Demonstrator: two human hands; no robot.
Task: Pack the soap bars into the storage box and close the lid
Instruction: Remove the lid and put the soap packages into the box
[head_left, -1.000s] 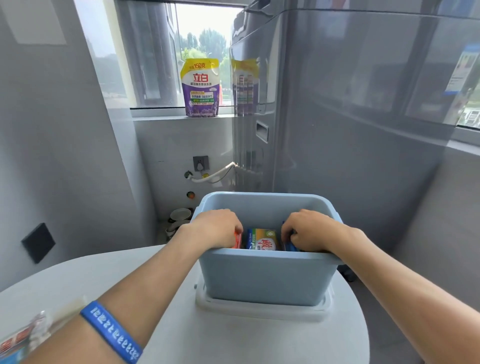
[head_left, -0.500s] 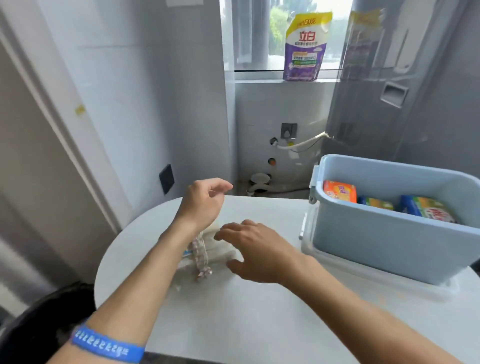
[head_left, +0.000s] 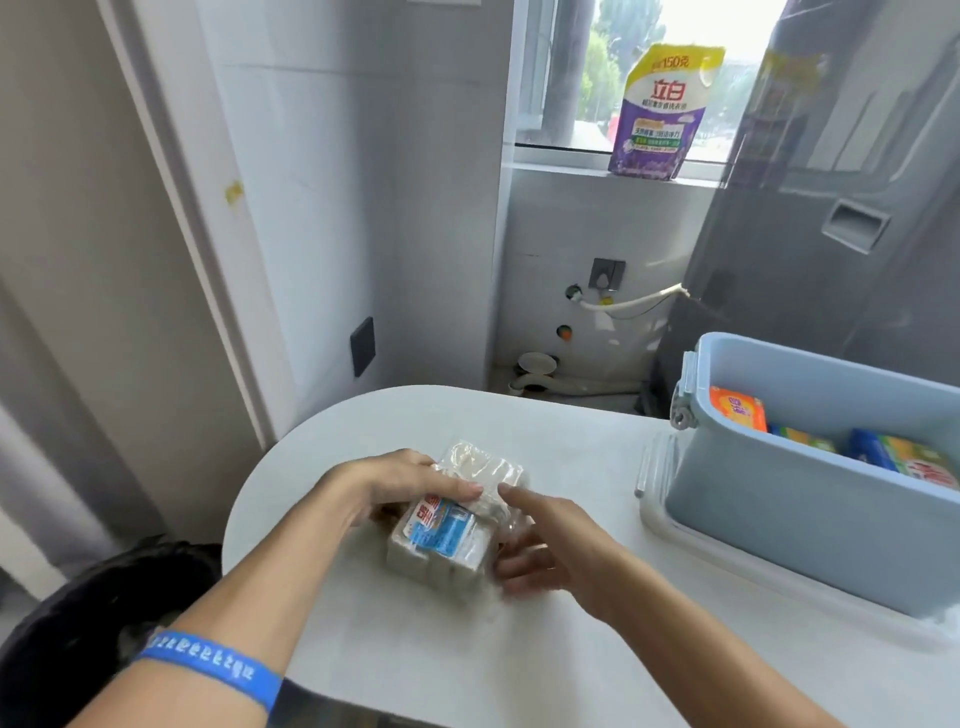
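A clear-wrapped pack of whitish soap bars with a blue and red label lies on the white table. My left hand rests on the pack's top and left side, fingers curled over the wrapper. My right hand touches its right side with fingers spread. At the right stands the open light-blue storage box, holding an orange soap bar and green-and-blue soap packs. The box sits on its whitish lid.
A purple and yellow detergent pouch stands on the window sill. A grey appliance rises behind the box. White walls lie to the left, with a dark switch plate. A black object lies below the table's rounded left edge.
My view swung left, away from the box. Both hands left the box, came to the wrapped soap pack on the table, and now close in on it from both sides.
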